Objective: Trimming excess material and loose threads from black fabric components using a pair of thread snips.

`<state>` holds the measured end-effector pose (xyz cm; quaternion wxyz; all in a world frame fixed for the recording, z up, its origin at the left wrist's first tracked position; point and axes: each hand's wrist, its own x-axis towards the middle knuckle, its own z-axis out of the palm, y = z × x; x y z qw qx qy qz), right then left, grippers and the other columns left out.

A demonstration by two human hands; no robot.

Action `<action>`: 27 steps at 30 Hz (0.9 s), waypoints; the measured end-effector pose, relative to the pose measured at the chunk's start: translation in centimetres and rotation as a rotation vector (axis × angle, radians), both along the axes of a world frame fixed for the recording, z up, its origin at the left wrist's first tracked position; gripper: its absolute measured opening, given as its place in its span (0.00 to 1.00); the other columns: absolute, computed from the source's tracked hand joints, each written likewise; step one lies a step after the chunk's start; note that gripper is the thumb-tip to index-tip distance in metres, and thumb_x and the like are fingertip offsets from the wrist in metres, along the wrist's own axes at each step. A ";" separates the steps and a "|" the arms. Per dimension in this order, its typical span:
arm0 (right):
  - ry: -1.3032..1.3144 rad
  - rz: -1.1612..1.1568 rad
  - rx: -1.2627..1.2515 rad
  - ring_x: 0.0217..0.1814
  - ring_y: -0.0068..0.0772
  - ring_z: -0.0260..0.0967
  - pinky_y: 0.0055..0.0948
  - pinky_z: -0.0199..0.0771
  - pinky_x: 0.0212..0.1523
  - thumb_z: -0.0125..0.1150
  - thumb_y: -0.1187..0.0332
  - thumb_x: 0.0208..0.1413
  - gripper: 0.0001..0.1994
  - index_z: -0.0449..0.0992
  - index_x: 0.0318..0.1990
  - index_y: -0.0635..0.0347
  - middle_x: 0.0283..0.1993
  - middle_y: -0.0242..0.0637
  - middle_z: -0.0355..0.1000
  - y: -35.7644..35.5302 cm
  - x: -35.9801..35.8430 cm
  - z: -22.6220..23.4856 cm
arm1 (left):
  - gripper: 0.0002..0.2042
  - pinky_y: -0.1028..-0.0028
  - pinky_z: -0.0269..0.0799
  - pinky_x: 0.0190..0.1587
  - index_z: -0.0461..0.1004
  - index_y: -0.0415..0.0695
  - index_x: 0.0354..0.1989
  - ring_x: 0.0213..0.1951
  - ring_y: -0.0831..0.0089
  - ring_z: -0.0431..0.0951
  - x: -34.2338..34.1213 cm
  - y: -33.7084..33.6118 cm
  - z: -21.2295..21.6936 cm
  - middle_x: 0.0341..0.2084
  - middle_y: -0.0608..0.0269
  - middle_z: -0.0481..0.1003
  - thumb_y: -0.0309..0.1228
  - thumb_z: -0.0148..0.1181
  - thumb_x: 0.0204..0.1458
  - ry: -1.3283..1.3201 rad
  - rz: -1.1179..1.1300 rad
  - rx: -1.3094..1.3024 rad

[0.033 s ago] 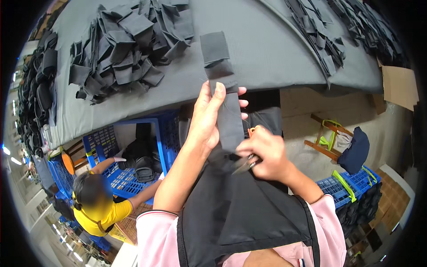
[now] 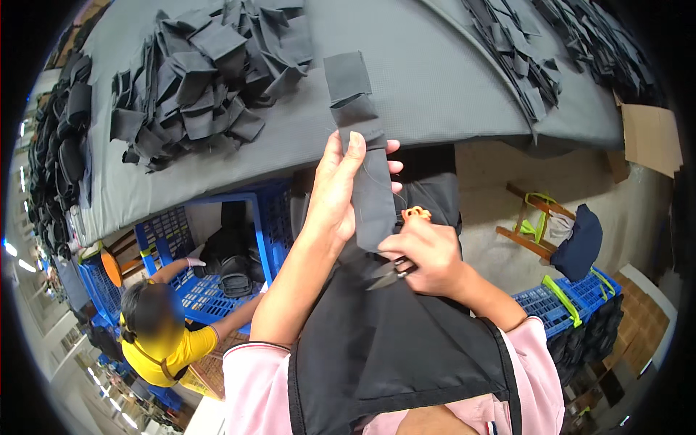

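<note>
A long dark grey fabric strip (image 2: 375, 190) runs from the table edge down toward my black apron. My left hand (image 2: 338, 174) grips it, thumb on top and fingertips showing past its right side. Loose threads hang near the thumb. The strip's upper end, with a folded, stitched section, lies on the table. My right hand (image 2: 428, 254) is closed around a pair of scissors (image 2: 388, 277) with an orange handle. Their blades stick out to the left, over the apron just below the strip's lower end. Whether the blades touch the strip, I cannot tell.
Grey cloth covers the table (image 2: 406, 87). A heap of dark fabric pieces (image 2: 196, 87) lies at left, more bundles (image 2: 515, 58) at right. Below are blue crates (image 2: 261, 232), where a co-worker in yellow (image 2: 174, 348) reaches in. A wooden stool (image 2: 533, 217) stands at right.
My right hand has shifted slightly left and down with the scissors, and more of the orange handle shows. My left hand and the strip are almost unmoved.
</note>
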<state>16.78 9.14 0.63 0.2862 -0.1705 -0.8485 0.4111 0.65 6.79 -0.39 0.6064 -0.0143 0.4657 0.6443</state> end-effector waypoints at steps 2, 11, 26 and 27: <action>-0.091 0.043 0.116 0.22 0.30 0.67 0.25 0.66 0.19 0.61 0.76 0.31 0.10 0.73 0.27 0.57 0.24 0.33 0.62 -0.3 -0.3 -1.6 | 0.15 0.66 0.79 0.33 0.61 0.45 0.47 0.36 0.67 0.78 0.2 0.1 -0.2 0.42 0.52 0.74 0.41 0.51 0.59 0.024 0.009 0.009; -0.167 0.168 0.045 0.21 0.29 0.65 0.25 0.68 0.21 0.63 0.76 0.37 0.16 0.74 0.38 0.60 0.27 0.35 0.65 0.1 0.0 -1.7 | 0.16 0.66 0.79 0.32 0.61 0.44 0.49 0.35 0.67 0.78 -0.3 0.5 0.7 0.43 0.51 0.74 0.41 0.46 0.61 0.080 -0.026 0.019; -0.082 -0.175 -0.954 0.30 0.12 0.58 0.16 0.58 0.31 0.63 0.75 0.50 0.07 0.69 0.30 0.63 0.30 0.24 0.66 1.3 0.3 -0.9 | 0.14 0.70 0.78 0.28 0.60 0.43 0.46 0.30 0.68 0.78 0.6 0.3 0.4 0.41 0.49 0.74 0.40 0.47 0.60 0.079 0.068 0.054; 0.002 -0.125 -1.095 0.28 0.12 0.56 0.16 0.57 0.29 0.63 0.75 0.50 0.07 0.69 0.28 0.63 0.29 0.24 0.65 1.5 0.3 -0.9 | 0.14 0.70 0.78 0.28 0.60 0.43 0.46 0.30 0.68 0.78 0.5 0.2 0.2 0.41 0.49 0.74 0.40 0.47 0.60 0.082 0.074 0.051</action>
